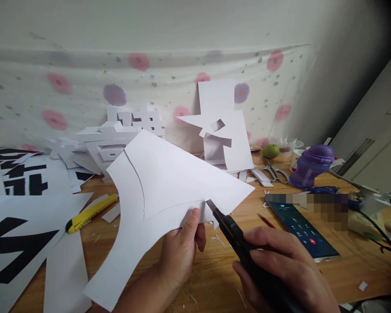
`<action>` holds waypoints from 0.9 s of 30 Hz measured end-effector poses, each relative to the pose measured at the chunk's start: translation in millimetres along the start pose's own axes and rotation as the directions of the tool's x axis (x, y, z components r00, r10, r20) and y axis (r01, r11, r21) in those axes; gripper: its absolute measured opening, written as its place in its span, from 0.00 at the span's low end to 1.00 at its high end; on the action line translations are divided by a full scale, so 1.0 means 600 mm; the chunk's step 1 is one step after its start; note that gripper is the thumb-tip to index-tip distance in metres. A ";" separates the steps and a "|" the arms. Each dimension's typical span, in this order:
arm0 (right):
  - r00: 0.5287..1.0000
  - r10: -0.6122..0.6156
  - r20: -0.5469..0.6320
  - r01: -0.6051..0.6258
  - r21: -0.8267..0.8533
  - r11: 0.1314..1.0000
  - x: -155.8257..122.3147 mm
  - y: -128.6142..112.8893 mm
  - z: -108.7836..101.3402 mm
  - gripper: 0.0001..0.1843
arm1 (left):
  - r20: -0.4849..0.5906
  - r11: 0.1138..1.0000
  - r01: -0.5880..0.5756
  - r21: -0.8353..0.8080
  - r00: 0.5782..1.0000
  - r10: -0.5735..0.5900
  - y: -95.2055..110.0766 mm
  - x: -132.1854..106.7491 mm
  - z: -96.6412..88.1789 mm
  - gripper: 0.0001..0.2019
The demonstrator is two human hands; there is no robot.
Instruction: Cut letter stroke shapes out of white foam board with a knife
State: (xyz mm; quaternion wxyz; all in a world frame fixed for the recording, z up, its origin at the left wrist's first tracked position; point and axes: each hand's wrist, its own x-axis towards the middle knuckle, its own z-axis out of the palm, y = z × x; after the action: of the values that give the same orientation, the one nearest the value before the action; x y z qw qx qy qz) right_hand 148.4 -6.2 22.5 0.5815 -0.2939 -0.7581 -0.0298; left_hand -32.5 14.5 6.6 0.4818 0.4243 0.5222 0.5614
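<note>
My left hand [180, 250] grips the lower edge of a white paper sheet [179, 174], thumb on the front face and fingers behind. The sheet is held up off the table, has a curved lower left edge and comes to a point at the right. Thin lines run across it, one of them partly opened as a cut along the left. In my right hand [283, 256] is a black utility knife [234, 239], its fingers wrapped around the handle. The blade's tip touches the sheet at the right end of the lower line, just beyond my left thumb.
A yellow utility knife [91, 213] lies left, beside black-printed papers [19, 243]. White cut-out paper shapes [224, 126] lean against the curtained wall. Right are scissors [275, 174], a purple bottle [313, 165], a green fruit [271, 151] and a phone [301, 226]. Paper scraps dot the wooden table [215, 282].
</note>
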 end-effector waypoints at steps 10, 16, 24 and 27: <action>0.992 0.045 -0.117 -0.050 -0.042 0.998 -0.001 -0.020 0.014 0.12 | -0.010 0.998 -0.021 -0.059 1.000 0.021 0.002 -0.001 0.003 0.29; 0.998 -0.062 0.003 0.063 -0.056 0.996 0.015 -0.009 -0.010 0.14 | 0.001 0.999 -0.020 -0.036 1.000 0.020 0.003 -0.002 0.001 0.29; 0.993 -0.099 0.072 0.103 -0.059 0.993 0.024 -0.004 -0.022 0.15 | -0.018 0.996 -0.043 -0.076 0.999 0.041 0.003 0.003 0.007 0.29; 0.995 -0.097 0.031 0.099 -0.075 0.992 0.023 -0.016 -0.010 0.15 | -0.022 0.994 -0.041 -0.099 0.999 0.039 0.009 0.002 0.007 0.29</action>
State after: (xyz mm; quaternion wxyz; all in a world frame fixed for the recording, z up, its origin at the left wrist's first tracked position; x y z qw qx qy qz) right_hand 147.1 -10.8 39.9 0.5571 -0.2788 -0.7778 -0.0831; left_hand -28.9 16.8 12.2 0.4854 0.4047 0.4898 0.6005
